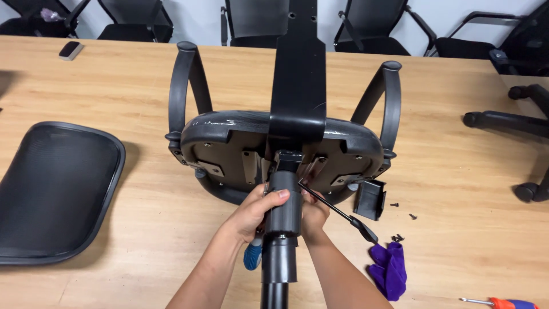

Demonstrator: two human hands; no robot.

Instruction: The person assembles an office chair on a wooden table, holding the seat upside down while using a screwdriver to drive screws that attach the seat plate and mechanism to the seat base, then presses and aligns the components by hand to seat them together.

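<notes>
Upturned office chair seat [240, 143] lying on wooden table [457, 171], armrests pointing away from camera. Gas-lift cylinder [284, 212] projecting from the seat's underside mechanism toward the camera. Left hand [254, 213] wrapped closed around the cylinder's plastic sleeve, thumb across the front. Right hand [313, 213] pressed against the cylinder's other side, mostly hidden; grip could not be told. Black lever rod [337, 213] running out diagonally from beside the right hand. Blue-handled tool [252, 256] lying under the left wrist. Mesh backrest [54, 191] well apart at left. Purple cloth [390, 269], loose screws [397, 237] and black plastic cover [370, 198] at right.
</notes>
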